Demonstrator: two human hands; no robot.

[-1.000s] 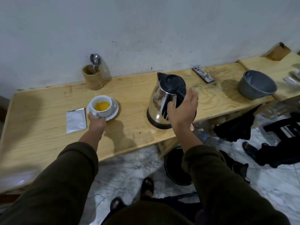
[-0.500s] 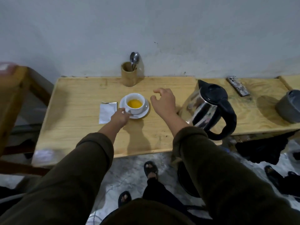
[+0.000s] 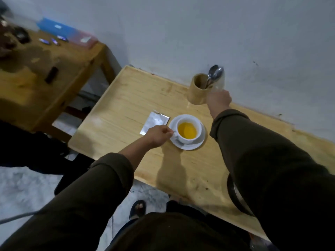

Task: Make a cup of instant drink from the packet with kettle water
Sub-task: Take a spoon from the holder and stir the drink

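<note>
A white cup (image 3: 188,139) with yellow liquid stands on a white saucer (image 3: 188,146) on the light wooden table (image 3: 126,98). My left hand (image 3: 158,135) pinches the cup's handle from the left. A silver packet (image 3: 155,123) lies flat just left of the saucer. My right hand (image 3: 218,100) is at the right side of a wooden holder (image 3: 197,89) by the wall, below the spoons (image 3: 214,73) that stand in it; its fingers are hidden. Only the dark base of the kettle (image 3: 235,196) shows, behind my right sleeve.
A second, darker wooden table (image 3: 36,84) stands to the left with a blue box (image 3: 56,27) and small items on it. Below is marble floor (image 3: 23,192) and my sandalled foot (image 3: 138,208). A grey wall runs along the table's far edge.
My right hand let go of the kettle and moved left and forward to the spoon holder. My view swung left, so the kettle slid behind my right arm. The left hand stayed on the cup.
</note>
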